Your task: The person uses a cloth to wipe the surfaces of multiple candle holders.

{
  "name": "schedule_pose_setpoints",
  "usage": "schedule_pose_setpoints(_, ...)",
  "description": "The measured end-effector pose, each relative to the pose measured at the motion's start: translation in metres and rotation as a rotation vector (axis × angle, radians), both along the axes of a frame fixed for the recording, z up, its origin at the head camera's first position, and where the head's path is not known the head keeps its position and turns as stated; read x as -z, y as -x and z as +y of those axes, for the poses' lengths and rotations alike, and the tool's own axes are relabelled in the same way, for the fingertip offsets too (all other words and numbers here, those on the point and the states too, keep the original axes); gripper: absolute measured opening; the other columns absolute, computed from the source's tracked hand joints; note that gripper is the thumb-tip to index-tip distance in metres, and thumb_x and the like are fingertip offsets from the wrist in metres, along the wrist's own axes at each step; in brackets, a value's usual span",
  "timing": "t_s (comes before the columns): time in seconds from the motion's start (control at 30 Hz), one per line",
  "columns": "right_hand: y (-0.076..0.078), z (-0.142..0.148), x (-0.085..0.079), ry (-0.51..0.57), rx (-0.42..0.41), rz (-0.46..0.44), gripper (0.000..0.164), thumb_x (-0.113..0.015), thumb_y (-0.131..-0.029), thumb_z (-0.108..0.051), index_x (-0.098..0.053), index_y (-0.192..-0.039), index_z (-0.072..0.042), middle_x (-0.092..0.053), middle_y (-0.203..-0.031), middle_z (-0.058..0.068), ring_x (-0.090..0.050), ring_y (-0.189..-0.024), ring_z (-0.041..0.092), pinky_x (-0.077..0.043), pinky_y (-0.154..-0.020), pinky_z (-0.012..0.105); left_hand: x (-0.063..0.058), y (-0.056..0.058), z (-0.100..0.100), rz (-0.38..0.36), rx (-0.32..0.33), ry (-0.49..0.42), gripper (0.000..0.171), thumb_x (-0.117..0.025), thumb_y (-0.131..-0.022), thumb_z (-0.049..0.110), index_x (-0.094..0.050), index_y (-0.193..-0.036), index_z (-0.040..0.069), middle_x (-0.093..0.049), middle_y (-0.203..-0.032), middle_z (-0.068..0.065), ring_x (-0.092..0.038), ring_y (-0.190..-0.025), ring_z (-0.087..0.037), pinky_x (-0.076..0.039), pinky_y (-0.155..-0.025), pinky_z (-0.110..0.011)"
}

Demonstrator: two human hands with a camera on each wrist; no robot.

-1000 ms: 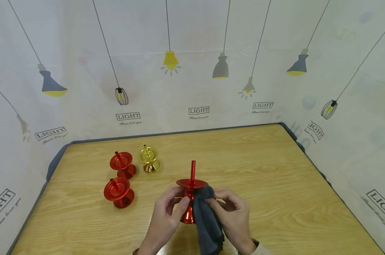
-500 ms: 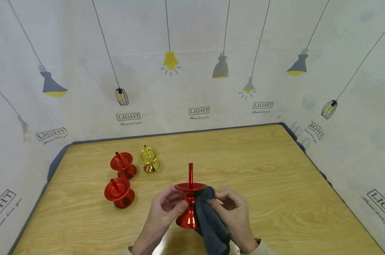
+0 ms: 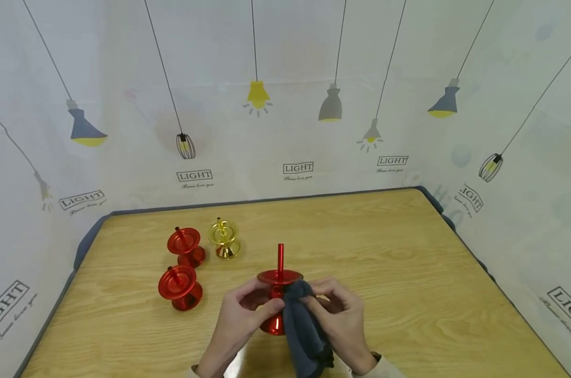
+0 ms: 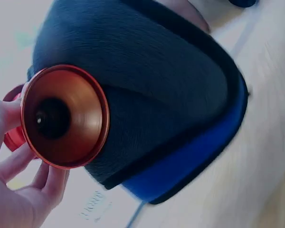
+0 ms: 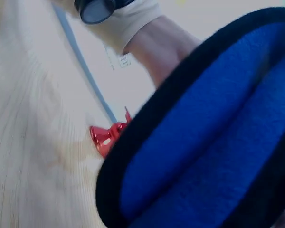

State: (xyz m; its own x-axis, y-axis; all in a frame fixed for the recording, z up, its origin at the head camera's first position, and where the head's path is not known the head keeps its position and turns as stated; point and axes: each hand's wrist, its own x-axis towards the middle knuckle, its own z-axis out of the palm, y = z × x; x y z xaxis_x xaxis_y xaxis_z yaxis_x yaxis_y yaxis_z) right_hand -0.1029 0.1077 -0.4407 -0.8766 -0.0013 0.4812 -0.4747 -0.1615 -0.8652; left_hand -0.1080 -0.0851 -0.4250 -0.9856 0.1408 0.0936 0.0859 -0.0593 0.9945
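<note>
My left hand [image 3: 238, 317] grips a red metallic candle holder [image 3: 279, 275] by its stem, thumb in front. It stands upright in the head view, with a wide dish and a thin post on top. My right hand [image 3: 344, 317] pinches a dark blue-grey cloth [image 3: 306, 336] against the holder's right side, just under the dish. The cloth hangs down and covers part of the stem and base. In the left wrist view the holder's hollow base [image 4: 88, 116] faces the camera. A bright blue underside of the cloth [image 5: 190, 156] fills much of the right wrist view.
Two more red candle holders [image 3: 187, 302] [image 3: 191, 257] stand on the wooden table [image 3: 408, 252] at the left, beside a gold candle holder [image 3: 227, 249]. A white curtain [image 3: 285, 121] printed with lamps rises behind the table's dark-edged rim.
The held candle holder has shifted slightly left and toward me, with both hands and the cloth following. The grips look the same, and the standing holders stay put.
</note>
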Motion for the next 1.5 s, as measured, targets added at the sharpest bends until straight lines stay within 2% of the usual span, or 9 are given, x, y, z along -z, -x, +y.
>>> schedule_pose_setpoints(0.13,0.004,-0.001,-0.001,0.012,-0.021,-0.069,0.013,-0.072,-0.086,0.012,-0.068,-0.096,0.003,-0.073,-0.1,-0.001,-0.071,-0.096,0.015,-0.061,-0.081,0.032,0.005,0.0,-0.007,-0.036,0.04,-0.086,0.037,-0.073,-0.092,0.005,-0.062,-0.125,-0.009,-0.073,-0.108,-0.006,-0.07,-0.096,-0.013,-0.057,-0.087,-0.025)
schedule_pose_setpoints(0.27,0.008,-0.001,-0.001,0.016,-0.019,-0.135,0.013,-0.073,-0.087,0.008,-0.069,-0.094,-0.002,-0.073,-0.098,-0.003,-0.071,-0.094,0.014,-0.061,-0.08,0.03,0.01,-0.001,-0.009,0.047,0.074,-0.088,0.03,-0.066,-0.097,0.006,-0.061,-0.122,-0.011,-0.072,-0.107,0.002,-0.069,-0.097,-0.012,-0.056,-0.088,-0.025)
schedule_pose_setpoints(0.43,0.006,-0.002,0.001,0.004,-0.009,-0.032,0.011,-0.072,-0.086,0.012,-0.066,-0.094,0.006,-0.072,-0.099,-0.002,-0.071,-0.094,0.012,-0.062,-0.08,0.032,0.011,0.0,-0.003,0.128,0.054,-0.059,0.022,-0.073,-0.092,0.003,-0.066,-0.11,-0.008,-0.07,-0.109,-0.006,-0.07,-0.097,-0.012,-0.059,-0.086,-0.028)
schedule_pose_setpoints(0.6,0.004,-0.004,0.005,-0.01,-0.02,0.049,0.013,-0.071,-0.085,0.015,-0.067,-0.095,0.008,-0.072,-0.101,-0.002,-0.072,-0.096,0.012,-0.062,-0.08,0.033,0.009,0.0,-0.002,0.027,-0.001,-0.006,0.028,-0.08,-0.086,0.006,-0.07,-0.11,-0.002,-0.071,-0.109,-0.014,-0.07,-0.091,-0.014,-0.058,-0.084,-0.027)
schedule_pose_setpoints(0.83,0.007,0.0,0.005,0.02,-0.055,-0.03,0.011,-0.073,-0.087,0.008,-0.064,-0.093,0.009,-0.072,-0.097,-0.006,-0.07,-0.093,0.011,-0.061,-0.079,0.029,0.008,-0.003,-0.009,-0.028,0.112,-0.087,0.043,-0.073,-0.093,0.008,-0.059,-0.13,-0.01,-0.074,-0.111,-0.003,-0.07,-0.1,-0.012,-0.056,-0.089,-0.024)
schedule_pose_setpoints(1.0,0.005,0.001,0.003,0.024,-0.02,-0.11,0.01,-0.074,-0.087,0.006,-0.067,-0.093,0.002,-0.072,-0.096,-0.005,-0.071,-0.093,0.012,-0.061,-0.08,0.031,0.009,-0.005,-0.003,0.084,0.103,-0.095,0.032,-0.067,-0.096,0.002,-0.059,-0.124,-0.011,-0.072,-0.112,-0.002,-0.069,-0.103,-0.012,-0.056,-0.091,-0.025)
schedule_pose_setpoints(1.13,0.004,0.0,0.005,0.003,0.027,-0.008,0.012,-0.071,-0.085,0.015,-0.067,-0.094,0.007,-0.073,-0.1,-0.002,-0.072,-0.095,0.013,-0.062,-0.08,0.033,0.008,-0.004,0.005,0.141,0.048,-0.047,0.029,-0.075,-0.09,0.003,-0.065,-0.117,-0.004,-0.069,-0.115,-0.012,-0.068,-0.101,-0.013,-0.058,-0.088,-0.028)
schedule_pose_setpoints(1.3,0.005,0.0,0.007,-0.024,0.017,0.139,0.017,-0.069,-0.083,0.02,-0.066,-0.096,0.009,-0.072,-0.105,-0.001,-0.072,-0.098,0.014,-0.061,-0.082,0.034,0.009,-0.003,0.007,0.057,-0.04,-0.04,0.033,-0.081,-0.084,0.002,-0.07,-0.115,-0.002,-0.072,-0.11,-0.015,-0.07,-0.092,-0.013,-0.058,-0.084,-0.026)
schedule_pose_setpoints(1.5,0.007,0.002,0.007,0.015,-0.051,0.045,0.012,-0.069,-0.086,0.015,-0.063,-0.096,0.012,-0.072,-0.103,-0.006,-0.07,-0.097,0.01,-0.061,-0.083,0.03,0.011,-0.004,-0.001,-0.031,0.047,-0.134,0.044,-0.074,-0.091,0.005,-0.059,-0.13,-0.009,-0.074,-0.112,0.001,-0.07,-0.101,-0.012,-0.056,-0.091,-0.024)
